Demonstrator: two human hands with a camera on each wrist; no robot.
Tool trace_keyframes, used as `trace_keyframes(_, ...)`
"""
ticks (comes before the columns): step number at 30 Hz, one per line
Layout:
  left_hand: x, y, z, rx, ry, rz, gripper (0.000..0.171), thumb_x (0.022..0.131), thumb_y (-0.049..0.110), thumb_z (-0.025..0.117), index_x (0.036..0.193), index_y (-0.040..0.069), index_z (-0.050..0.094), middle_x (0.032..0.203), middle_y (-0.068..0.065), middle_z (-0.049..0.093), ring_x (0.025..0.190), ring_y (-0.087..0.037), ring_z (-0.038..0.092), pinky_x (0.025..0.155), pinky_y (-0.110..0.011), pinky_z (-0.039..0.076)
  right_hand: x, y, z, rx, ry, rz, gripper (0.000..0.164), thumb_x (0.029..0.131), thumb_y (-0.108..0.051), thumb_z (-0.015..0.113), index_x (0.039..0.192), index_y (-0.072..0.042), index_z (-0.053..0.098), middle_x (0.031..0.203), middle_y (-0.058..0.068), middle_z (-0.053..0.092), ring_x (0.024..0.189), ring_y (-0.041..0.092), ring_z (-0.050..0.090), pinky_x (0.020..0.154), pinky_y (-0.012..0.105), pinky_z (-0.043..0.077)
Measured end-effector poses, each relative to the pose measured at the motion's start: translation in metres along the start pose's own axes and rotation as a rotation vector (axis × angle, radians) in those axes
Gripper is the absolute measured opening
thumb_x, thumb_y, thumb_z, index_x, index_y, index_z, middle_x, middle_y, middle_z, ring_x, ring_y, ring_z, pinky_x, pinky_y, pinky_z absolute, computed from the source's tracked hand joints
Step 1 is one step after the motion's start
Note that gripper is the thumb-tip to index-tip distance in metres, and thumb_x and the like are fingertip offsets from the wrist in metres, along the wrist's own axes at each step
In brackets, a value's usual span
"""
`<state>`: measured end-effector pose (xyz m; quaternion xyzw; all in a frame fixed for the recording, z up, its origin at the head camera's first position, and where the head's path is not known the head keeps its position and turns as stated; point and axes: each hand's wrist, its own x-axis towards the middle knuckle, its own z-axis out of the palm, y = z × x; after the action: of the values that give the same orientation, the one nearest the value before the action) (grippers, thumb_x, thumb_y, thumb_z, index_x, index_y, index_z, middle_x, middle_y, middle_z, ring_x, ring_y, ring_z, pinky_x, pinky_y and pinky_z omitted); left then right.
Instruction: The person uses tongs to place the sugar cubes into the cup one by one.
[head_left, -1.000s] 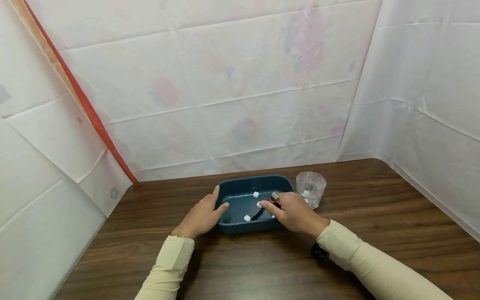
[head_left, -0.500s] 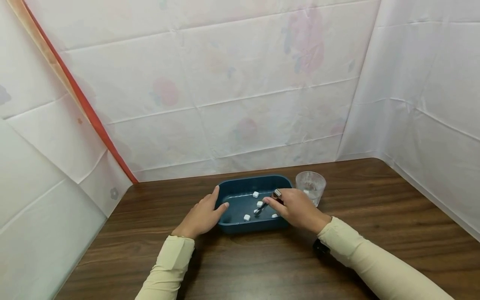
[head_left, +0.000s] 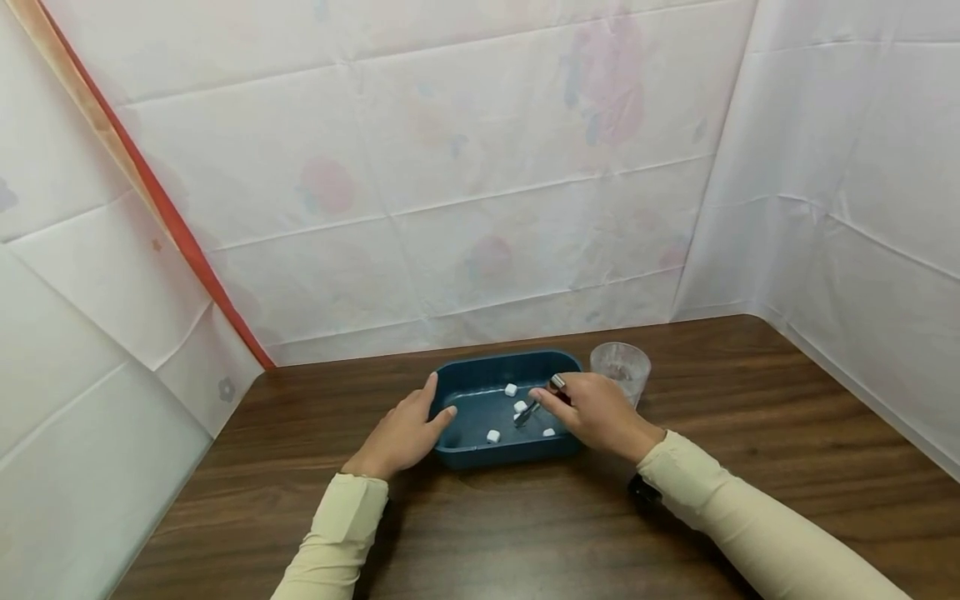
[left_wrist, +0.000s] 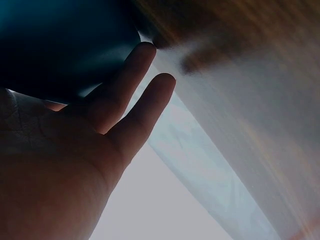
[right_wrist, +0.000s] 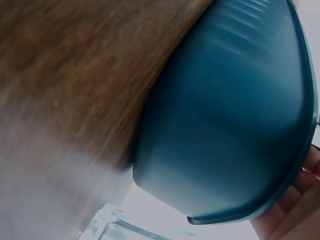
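Shifted the tongs [head_left: 528,412] slightly rightward inside the tray [head_left: 476,410] since a second ago, away from the near-side cube [head_left: 492,436] and over to a pair of cubes [head_left: 521,407] lying close together in the tray's right half. Brought another cube [head_left: 549,432], partly hidden earlier, into plainer sight near the front right. Left the tray in the same spot on the counter [head_left: 480,525].

Found the tongs slim and shiny, with a silver bend at the upper end, slanting down leftward to the nearer cube of the pair. Could not tell of any squeeze on that cube. Saw all the cubes small and white, including a farther one [head_left: 511,389] toward the back wall of the tray. Saw the tray dark blue, deep and round-cornered.

Held the tongs in the right hand [head_left: 600,414], above the tray's right end, with thumb pointing along them. Rested the left hand [head_left: 401,429] at the tray's left end, with fingers extended along the outside and thumb apart from them, at the rim. Wore pale yellow sleeves [head_left: 330,517].

Had a clear glass [head_left: 636,375] standing beside the tray, partly behind the right hand. Had a faintly patterned white sheet [head_left: 450,167] hanging beyond.
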<state>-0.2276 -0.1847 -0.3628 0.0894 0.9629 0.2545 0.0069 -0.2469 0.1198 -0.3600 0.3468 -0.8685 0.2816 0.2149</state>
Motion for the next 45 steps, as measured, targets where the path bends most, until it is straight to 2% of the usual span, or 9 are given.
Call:
trace_keyframes(12,0.002,-0.002,0.003,-0.005,0.004,-0.003,0.077,0.103,0.047,0.049,0.161,0.007,0.015,0.157,-0.020,0.035,0.142,-0.038,0.037,0.112,-0.058,0.032,0.000,0.001,0.002,0.021,-0.012,-0.022,0.037,0.099,-0.039,0.064,0.068,-0.023,0.049,0.058,-0.012,0.035,0.050,0.003,0.036,0.047,0.022,0.032)
trace_keyframes(22,-0.003,-0.005,0.014,-0.016,-0.001,-0.014,0.077,0.103,0.045,0.050,0.161,0.006,0.016,0.156,-0.020,0.037,0.141,-0.038,0.038,0.110,-0.059,0.034,-0.007,0.002,0.005,0.055,-0.040,-0.045,0.040,0.099,-0.034,0.065,0.064,-0.025,0.047,0.057,-0.014,0.034,0.049,0.001,0.035,0.045,0.021,0.031)
trace_keyframes(28,-0.007,-0.005,0.010,-0.018,0.017,-0.020,0.078,0.103,0.044,0.051,0.161,0.005,0.017,0.156,-0.021,0.037,0.141,-0.039,0.039,0.110,-0.060,0.034,-0.004,-0.001,0.005,0.045,-0.043,-0.068,0.042,0.098,-0.033,0.065,0.062,-0.025,0.046,0.056,-0.014,0.035,0.049,0.000,0.036,0.044,0.020,0.031)
trace_keyframes(38,-0.002,-0.005,-0.001,0.005,0.003,-0.007,0.078,0.103,0.046,0.049,0.161,0.005,0.016,0.156,-0.021,0.036,0.140,-0.039,0.039,0.109,-0.060,0.034,-0.002,-0.005,0.008,0.022,-0.010,-0.085,0.041,0.096,-0.028,0.067,0.061,-0.025,0.048,0.054,-0.015,0.033,0.047,0.000,0.033,0.041,0.020,0.027)
trace_keyframes(45,0.001,-0.002,-0.003,0.016,-0.006,-0.002,0.077,0.104,0.044,0.050,0.160,0.004,0.016,0.156,-0.022,0.036,0.141,-0.039,0.039,0.110,-0.060,0.033,-0.001,-0.007,0.005,-0.009,-0.047,-0.069,0.039,0.098,-0.029,0.065,0.062,-0.025,0.050,0.053,-0.016,0.033,0.045,-0.002,0.033,0.039,0.019,0.027)
